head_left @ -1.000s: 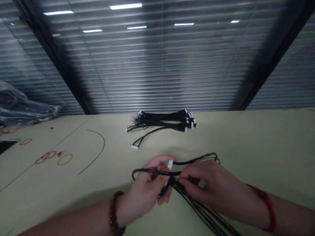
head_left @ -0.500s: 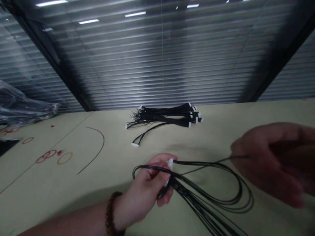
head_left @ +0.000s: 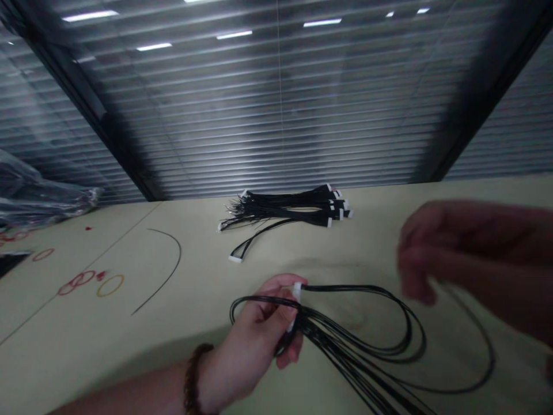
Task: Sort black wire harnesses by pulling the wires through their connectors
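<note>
My left hand point(head_left: 263, 340) pinches a white connector point(head_left: 297, 291) between thumb and fingers. Several black wires point(head_left: 375, 289) run from this connector; some loop out to the right and back, while others trail down to the lower edge. One loop also passes over the back of my left hand. My right hand point(head_left: 470, 259), smeared by motion, is raised at the right with its fingertips closed together. A single black wire point(head_left: 492, 357) comes out below those fingers and curves back toward the bundle; its end is hidden in the grip.
Bundles of black wires with white connectors point(head_left: 280, 206) lie at the table's back, below a window with blinds point(head_left: 276, 132). A loose wire point(head_left: 178, 262) and several red and yellow rubber bands point(head_left: 110, 285) are on the left. Clear plastic wrapping point(head_left: 43, 190) sits at far left.
My right hand has turned and drawn back, and the single wire, earlier stretched straight from the connector, now hangs in a wide curve at the right. My left hand keeps its hold.
</note>
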`<state>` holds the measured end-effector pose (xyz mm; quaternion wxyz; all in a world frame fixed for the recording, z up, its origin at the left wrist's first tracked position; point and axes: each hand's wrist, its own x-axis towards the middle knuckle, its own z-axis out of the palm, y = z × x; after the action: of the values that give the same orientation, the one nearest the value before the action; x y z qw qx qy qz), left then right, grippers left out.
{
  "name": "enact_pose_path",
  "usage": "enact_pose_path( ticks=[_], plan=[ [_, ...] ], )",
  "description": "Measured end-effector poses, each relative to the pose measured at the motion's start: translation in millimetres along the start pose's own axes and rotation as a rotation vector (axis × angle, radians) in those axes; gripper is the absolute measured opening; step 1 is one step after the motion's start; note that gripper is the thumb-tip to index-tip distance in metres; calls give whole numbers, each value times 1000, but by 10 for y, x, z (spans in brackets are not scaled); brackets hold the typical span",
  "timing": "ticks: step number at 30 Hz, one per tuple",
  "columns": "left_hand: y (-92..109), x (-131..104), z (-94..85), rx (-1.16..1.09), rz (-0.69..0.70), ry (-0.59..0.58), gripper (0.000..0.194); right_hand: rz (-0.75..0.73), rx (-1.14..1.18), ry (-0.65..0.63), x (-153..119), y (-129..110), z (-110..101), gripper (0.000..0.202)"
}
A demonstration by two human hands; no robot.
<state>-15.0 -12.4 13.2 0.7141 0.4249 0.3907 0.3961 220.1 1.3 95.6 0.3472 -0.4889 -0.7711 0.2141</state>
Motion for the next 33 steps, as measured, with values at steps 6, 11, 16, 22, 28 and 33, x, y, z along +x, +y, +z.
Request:
enact_pose_path(
  ticks=[6, 11, 16, 22, 28, 33],
  plan=[
    [41, -19, 35, -50, 33, -113, 35, -304, -316, -121, -157, -75, 598, 17],
    [33, -28, 24, -73, 41, -143, 31, -363, -346, -110, -192, -50, 599, 15],
    [9, -27, 1, -69, 42, -174, 33, -364, -335, -111, -214, -43, 586, 16],
    [16, -14, 8, -43, 25, -164, 35, -357, -320, -98, -219, -49, 597, 16],
    [-20, -5, 28, 3, 31, -142, 35, -393, -358, -53, -225, -59, 654, 17],
    [-16, -3, 49, 47, 66, -120, 31, -434, -378, -15, -192, -89, 686, 27]
  ],
)
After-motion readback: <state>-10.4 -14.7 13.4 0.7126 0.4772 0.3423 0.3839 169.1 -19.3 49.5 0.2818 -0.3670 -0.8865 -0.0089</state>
